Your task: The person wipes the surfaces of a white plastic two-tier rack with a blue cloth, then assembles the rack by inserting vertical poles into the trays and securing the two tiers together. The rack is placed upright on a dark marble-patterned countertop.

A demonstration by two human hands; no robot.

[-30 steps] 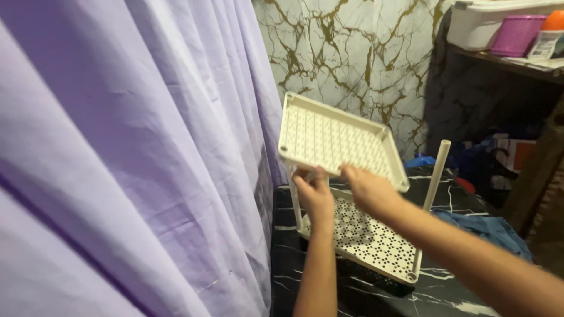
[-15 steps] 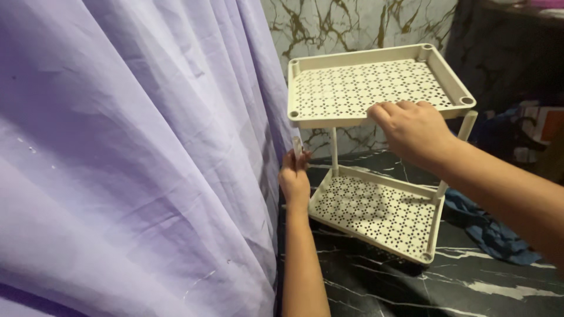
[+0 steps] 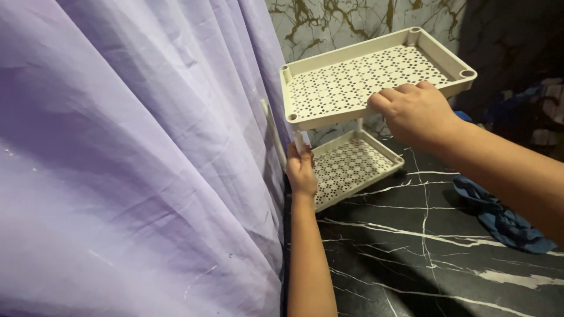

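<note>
A cream plastic rack with two perforated trays stands on a black marbled surface [image 3: 446,246]. My right hand [image 3: 411,111] grips the front rim of the upper tray [image 3: 352,79], which sits level. My left hand [image 3: 301,170] is closed around a short cream post [image 3: 301,141] at the near left corner, between the upper tray and the lower tray [image 3: 346,167]. A loose cream rod [image 3: 273,132] leans against the curtain just left of my left hand.
A lilac curtain [image 3: 135,158] fills the left half of the view, touching the rack's left side. A blue cloth [image 3: 499,217] lies crumpled on the black surface at right. A gold-veined marble wall [image 3: 346,23] rises behind the rack.
The upper tray went from tilted up to level over the lower one. My left hand moved down to the corner post, and my right hand shifted onto the upper tray's front rim.
</note>
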